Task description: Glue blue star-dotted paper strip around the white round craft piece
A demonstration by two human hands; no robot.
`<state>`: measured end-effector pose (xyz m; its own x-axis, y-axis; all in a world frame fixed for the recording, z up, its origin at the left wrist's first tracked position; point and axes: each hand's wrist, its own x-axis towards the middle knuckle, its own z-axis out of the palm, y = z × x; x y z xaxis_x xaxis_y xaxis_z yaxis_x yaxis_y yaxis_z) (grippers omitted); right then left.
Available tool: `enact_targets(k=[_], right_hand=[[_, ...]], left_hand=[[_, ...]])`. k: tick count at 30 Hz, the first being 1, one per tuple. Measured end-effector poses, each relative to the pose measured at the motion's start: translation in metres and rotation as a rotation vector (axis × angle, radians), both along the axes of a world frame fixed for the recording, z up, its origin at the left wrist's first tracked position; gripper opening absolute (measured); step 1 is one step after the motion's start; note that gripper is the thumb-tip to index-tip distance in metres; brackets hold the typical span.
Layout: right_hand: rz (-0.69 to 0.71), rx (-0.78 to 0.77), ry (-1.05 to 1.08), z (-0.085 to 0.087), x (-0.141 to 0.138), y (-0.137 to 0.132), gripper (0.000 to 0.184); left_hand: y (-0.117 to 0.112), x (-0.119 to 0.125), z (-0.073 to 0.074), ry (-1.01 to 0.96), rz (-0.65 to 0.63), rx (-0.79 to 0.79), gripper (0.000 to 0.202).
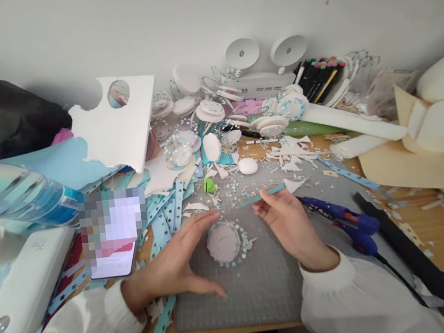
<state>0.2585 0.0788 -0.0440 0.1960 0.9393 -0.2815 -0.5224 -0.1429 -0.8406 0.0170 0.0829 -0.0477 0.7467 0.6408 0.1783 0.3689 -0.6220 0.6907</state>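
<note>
My left hand [177, 262] lies open on the grey cutting mat [260, 290], fingers stretched and thumb spread, cupped around the left side of a small round white foam disc [225, 242] edged with a blue-and-white patterned strip. My right hand [288, 223] is to the right of the disc and pinches one end of a thin teal paper strip [259, 196] between thumb and fingers. The strip runs up and to the right above the disc. Both arms wear white sleeves.
A blue glue gun [346, 219] lies right of my right hand. A phone [112, 238], a white power bank [27, 285] and a plastic bottle [21, 197] sit at left. Foam discs, scraps, blue strips, markers [320, 78] and foam sheets crowd the back.
</note>
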Motion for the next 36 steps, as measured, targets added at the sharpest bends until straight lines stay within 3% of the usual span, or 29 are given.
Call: enact_targets(k=[4, 7, 12, 17, 26, 32, 36], right_hand=[[0.009, 0.006, 0.011, 0.003, -0.002, -0.002, 0.023], [0.028, 0.014, 0.035, 0.003, -0.003, -0.003, 0.024], [0.028, 0.038, 0.056, 0.001, -0.003, -0.003, 0.023], [-0.065, 0.100, -0.003, -0.001, 0.000, 0.001, 0.027], [-0.096, 0.267, -0.274, -0.016, 0.005, 0.008, 0.021], [0.033, 0.381, -0.659, -0.012, 0.005, 0.002, 0.009], [0.151, 0.552, -0.953, -0.006, 0.008, -0.004, 0.004]], left_hand=[[0.000, 0.003, 0.002, 0.034, 0.080, 0.090, 0.109], [0.000, 0.006, 0.001, 0.100, 0.068, 0.129, 0.098], [-0.001, 0.007, -0.003, 0.129, 0.051, 0.117, 0.073], [0.000, 0.004, -0.003, 0.057, 0.019, 0.071, 0.067], [-0.003, 0.001, 0.004, -0.119, -0.094, -0.017, 0.063], [-0.002, 0.001, 0.003, -0.175, -0.138, -0.017, 0.057], [0.000, 0.001, 0.000, -0.177, -0.121, -0.008, 0.055]])
